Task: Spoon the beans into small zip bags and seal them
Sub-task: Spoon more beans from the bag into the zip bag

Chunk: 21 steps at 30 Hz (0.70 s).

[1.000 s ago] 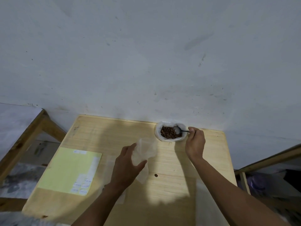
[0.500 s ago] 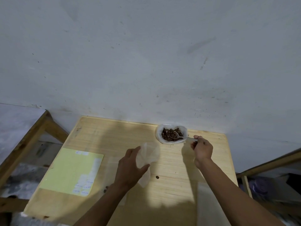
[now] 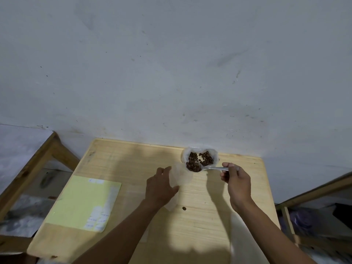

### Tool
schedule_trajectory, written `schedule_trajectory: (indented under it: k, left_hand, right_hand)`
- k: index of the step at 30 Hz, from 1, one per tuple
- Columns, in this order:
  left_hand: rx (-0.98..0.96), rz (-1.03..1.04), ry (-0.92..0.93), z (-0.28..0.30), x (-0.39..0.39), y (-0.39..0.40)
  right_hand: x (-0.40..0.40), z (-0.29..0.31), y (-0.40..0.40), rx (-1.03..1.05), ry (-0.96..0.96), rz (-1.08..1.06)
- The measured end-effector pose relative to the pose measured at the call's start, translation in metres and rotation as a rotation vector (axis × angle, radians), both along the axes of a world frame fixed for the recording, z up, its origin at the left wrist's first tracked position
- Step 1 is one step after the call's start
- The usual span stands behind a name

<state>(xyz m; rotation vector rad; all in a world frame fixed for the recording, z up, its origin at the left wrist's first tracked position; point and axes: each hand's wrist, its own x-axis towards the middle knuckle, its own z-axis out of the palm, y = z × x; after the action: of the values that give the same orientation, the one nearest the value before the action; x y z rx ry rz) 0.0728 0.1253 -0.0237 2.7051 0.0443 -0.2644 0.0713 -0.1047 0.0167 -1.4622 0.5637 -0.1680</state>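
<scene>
Right hand [image 3: 237, 182] pinches loaded spoon [image 3: 206, 168]; left hand [image 3: 161, 187] grips zip bag [image 3: 180, 177] open — should keep spoon level, tip inside mouth.

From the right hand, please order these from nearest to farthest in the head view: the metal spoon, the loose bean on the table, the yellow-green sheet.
1. Metal spoon: held in the right hand.
2. Single loose brown bean: on the wooden table, lower left of that hand.
3. Yellow-green paper sheet: far left.

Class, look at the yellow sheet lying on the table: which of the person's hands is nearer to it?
Left. The left hand, holding a small zip bag, is just right of the yellow sheet; the right hand, holding the spoon, is farther right.
</scene>
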Motion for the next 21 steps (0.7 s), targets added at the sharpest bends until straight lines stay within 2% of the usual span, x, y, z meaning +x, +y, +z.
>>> schedule_trajectory:
  k: [14, 18, 21]
  left_hand:
    - [-0.008, 0.037, -0.014, -0.001, -0.001, 0.012]
    - [-0.032, 0.062, 0.000, -0.002, -0.004, 0.013]
    - [-0.057, 0.090, 0.008, -0.004, -0.007, 0.016]
  right_hand:
    - [-0.009, -0.007, 0.032, -0.155, -0.133, 0.289]
    - [-0.006, -0.005, 0.030, -0.165, -0.163, 0.258]
    - [0.001, -0.005, 0.020, -0.158, -0.173, 0.138]
